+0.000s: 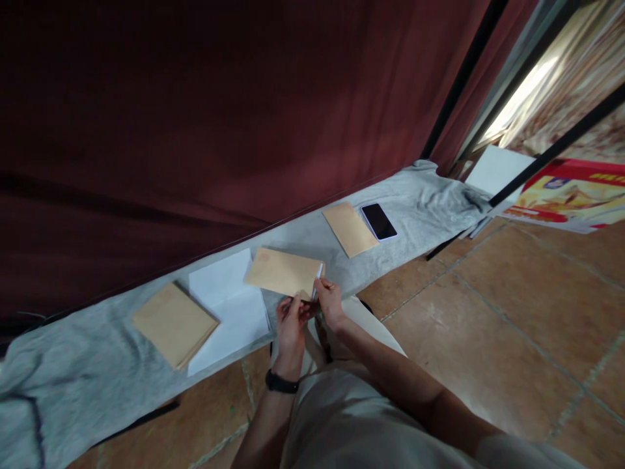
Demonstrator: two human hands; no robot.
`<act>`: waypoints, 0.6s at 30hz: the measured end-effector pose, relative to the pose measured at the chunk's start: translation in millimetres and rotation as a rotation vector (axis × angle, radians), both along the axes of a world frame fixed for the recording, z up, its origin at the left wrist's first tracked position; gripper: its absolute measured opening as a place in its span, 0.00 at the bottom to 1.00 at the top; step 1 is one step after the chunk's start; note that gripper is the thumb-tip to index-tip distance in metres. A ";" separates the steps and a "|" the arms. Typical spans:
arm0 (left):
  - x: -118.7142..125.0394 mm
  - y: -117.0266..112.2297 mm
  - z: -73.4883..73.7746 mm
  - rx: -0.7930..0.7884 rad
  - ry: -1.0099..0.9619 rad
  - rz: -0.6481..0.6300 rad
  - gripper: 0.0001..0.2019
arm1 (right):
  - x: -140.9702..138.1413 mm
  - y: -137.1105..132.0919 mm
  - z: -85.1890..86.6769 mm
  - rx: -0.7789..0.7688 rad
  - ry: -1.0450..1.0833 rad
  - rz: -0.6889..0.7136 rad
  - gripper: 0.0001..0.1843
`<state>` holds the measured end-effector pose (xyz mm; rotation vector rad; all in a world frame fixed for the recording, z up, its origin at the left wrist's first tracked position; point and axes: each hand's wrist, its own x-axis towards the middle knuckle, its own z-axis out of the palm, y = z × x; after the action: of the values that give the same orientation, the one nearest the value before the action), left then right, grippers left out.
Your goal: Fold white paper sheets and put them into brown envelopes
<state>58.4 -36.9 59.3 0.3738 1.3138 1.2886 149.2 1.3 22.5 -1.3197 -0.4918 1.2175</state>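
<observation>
In the head view, a brown paper envelope (pixel 286 270) is held just above the cloth-covered bench. My left hand (pixel 291 322) is closed on its lower edge, thumb on top. At the envelope's right end, my right hand (pixel 329 301) pinches a narrow white strip of paper (pixel 318 277), which looks like the edge of a folded sheet standing out of the envelope's mouth. Behind the envelope's left part lies white paper (pixel 229 312) with a crease across it. A stack of brown envelopes (pixel 173 322) overlaps that paper's left side.
A single brown envelope (pixel 350 229) lies further right, beside a phone (pixel 379 221) with a dark screen. Grey cloth (pixel 97 365) covers the narrow bench. A dark red curtain (pixel 219 130) hangs behind it. On the right are black poles (pixel 561 146) and a red-and-yellow box (pixel 576 195).
</observation>
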 end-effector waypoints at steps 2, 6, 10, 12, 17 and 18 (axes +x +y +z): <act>4.9 1.3 -1.4 -0.020 0.010 -0.032 0.22 | -0.5 0.0 0.5 -0.003 0.020 -0.006 0.22; 13.4 0.6 -5.0 0.045 -0.080 -0.102 0.19 | -2.4 0.1 1.4 0.011 0.007 -0.016 0.21; 10.1 5.1 -0.9 0.047 0.010 -0.194 0.18 | 1.7 -3.1 5.4 0.011 0.025 0.062 0.22; 2.3 10.0 4.6 0.068 0.092 -0.279 0.20 | 7.7 -5.9 9.8 0.012 0.026 0.104 0.21; -25.6 25.2 12.3 0.034 0.203 -0.461 0.23 | 21.5 -9.9 23.3 -0.047 0.096 0.186 0.16; -30.6 27.7 10.8 0.019 0.219 -0.465 0.24 | 22.2 -9.6 24.8 -0.087 0.117 0.208 0.16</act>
<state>27.8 -9.1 70.1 0.8016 1.2970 0.8855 171.4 -8.3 47.3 -1.2848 -0.5059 1.4945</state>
